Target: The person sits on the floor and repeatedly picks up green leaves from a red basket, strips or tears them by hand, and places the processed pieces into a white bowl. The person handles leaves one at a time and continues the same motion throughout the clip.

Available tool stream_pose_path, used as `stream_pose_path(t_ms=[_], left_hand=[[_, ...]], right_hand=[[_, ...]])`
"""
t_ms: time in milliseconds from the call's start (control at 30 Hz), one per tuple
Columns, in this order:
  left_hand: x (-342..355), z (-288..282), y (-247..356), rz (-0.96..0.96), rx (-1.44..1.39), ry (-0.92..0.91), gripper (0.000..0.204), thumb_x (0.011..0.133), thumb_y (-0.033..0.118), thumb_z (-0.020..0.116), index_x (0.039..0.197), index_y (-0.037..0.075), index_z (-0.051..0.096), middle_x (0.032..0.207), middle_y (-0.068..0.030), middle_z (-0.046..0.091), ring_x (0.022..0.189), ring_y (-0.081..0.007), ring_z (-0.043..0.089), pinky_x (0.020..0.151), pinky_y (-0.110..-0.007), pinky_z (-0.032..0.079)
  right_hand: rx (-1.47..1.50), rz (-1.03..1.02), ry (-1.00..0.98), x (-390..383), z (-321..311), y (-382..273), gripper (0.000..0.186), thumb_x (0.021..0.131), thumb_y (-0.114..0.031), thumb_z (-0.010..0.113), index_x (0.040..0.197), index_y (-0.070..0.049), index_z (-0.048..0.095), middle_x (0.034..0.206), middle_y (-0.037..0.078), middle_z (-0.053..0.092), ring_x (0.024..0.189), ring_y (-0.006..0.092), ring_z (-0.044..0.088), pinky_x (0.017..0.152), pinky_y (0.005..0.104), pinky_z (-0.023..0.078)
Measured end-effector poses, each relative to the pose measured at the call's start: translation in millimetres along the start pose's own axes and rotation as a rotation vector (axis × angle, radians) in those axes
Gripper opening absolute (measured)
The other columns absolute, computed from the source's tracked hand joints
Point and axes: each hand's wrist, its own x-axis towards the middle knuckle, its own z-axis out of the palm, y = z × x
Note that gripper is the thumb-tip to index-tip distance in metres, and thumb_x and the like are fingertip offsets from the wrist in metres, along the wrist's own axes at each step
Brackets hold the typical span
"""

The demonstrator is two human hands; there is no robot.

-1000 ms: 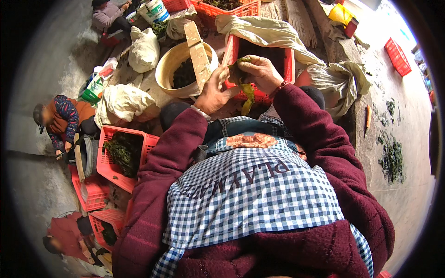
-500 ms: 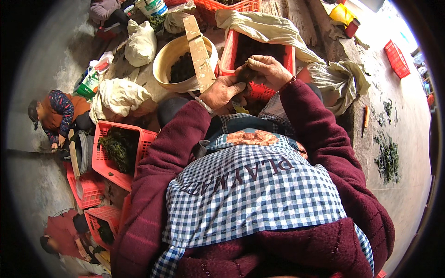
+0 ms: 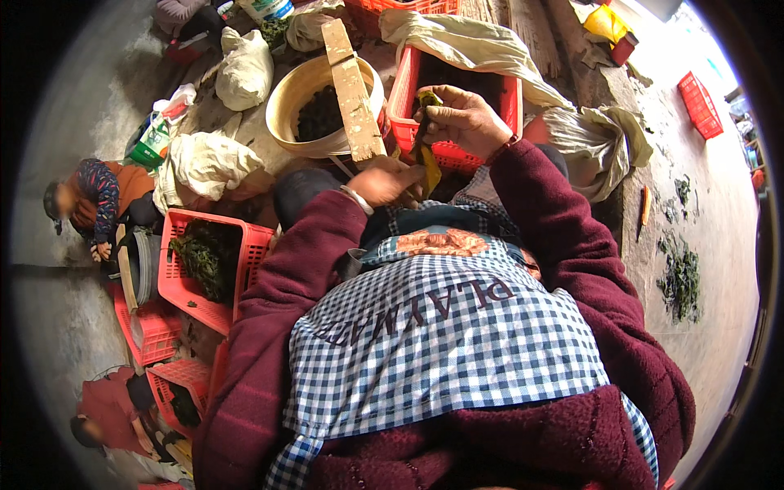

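Note:
Above my lap, my right hand [image 3: 467, 121] pinches the top end of a dark and yellow-green strip of seaweed [image 3: 429, 170]. Lower and to its left, my left hand [image 3: 384, 181] has its fingers closed on the strip's lower part; its fingertips are partly hidden. Just beyond my right hand stands a red plastic crate [image 3: 513, 106] with dark contents in shadow. A cream-coloured bucket [image 3: 282, 118] holds dark lumps I cannot make out, with a worn wooden board [image 3: 351, 94] lying across its rim, close to my left hand.
Red crates with green seaweed [image 3: 204, 261] stand at my left. Pale cloth sacks [image 3: 212, 167] lie near the bucket, and another sack [image 3: 600, 147] is at the right. Two people [image 3: 114, 196] sit at the far left. An orange-handled tool [image 3: 646, 204] and scattered seaweed [image 3: 679, 278] lie at right.
My hands have drawn apart, the left one moving down and left. The seaweed strip now shows stretched between them. Both hands keep their hold.

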Motion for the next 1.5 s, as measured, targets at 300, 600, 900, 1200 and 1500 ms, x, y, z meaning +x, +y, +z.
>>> stream_pose_path(t_ms=[300,600,900,1200,1500], left_hand=[[-2,-12,-4,-0.062,0.033,-0.012,0.036,0.088,0.036,0.054,0.083,0.004,0.07,0.071,-0.0059,0.066,0.073,-0.02,0.064,0.065,-0.032,0.049],[33,-9,-12,0.242,-1.162,-0.277,0.027,0.093,0.025,0.047,0.108,0.005,0.057,0.095,-0.0083,0.062,0.092,-0.0233,0.058,0.094,-0.051,0.039],[19,-3,-12,0.145,-0.234,0.03,0.013,0.088,0.015,0.052,0.095,0.007,0.059,0.075,-0.003,0.059,0.067,-0.0138,0.058,0.06,-0.032,0.052],[-2,7,4,0.404,0.574,0.296,0.02,0.072,0.007,0.059,0.091,0.0,0.059,0.074,-0.0127,0.062,0.072,-0.0225,0.061,0.068,-0.035,0.047],[-15,12,22,0.847,0.857,0.598,0.014,0.063,0.001,0.067,0.071,0.005,0.056,0.075,-0.0078,0.058,0.07,-0.0262,0.058,0.062,-0.034,0.046]], right_hand=[[-0.032,-0.056,0.142,-3,-4,2,0.011,0.089,-0.011,0.057,0.096,-0.002,0.056,0.09,0.009,0.063,0.072,0.0133,0.061,0.072,0.0333,0.054],[-0.045,0.061,0.176,-19,13,30,0.021,0.089,-0.019,0.059,0.1,-0.001,0.058,0.085,0.006,0.063,0.075,0.0139,0.064,0.064,0.0259,0.055],[-0.69,-0.301,0.257,-11,7,56,0.016,0.09,-0.014,0.058,0.098,0.0,0.058,0.087,0.005,0.064,0.073,0.0093,0.057,0.067,0.0241,0.049],[-0.958,-0.137,0.16,-24,10,66,0.02,0.086,-0.017,0.056,0.09,0.002,0.06,0.076,0.017,0.062,0.072,0.0247,0.062,0.067,0.0337,0.049],[-0.448,0.242,0.234,-26,9,55,0.022,0.089,-0.026,0.058,0.083,-0.005,0.06,0.061,0.0,0.054,0.045,0.0078,0.046,0.042,0.0225,0.038]])
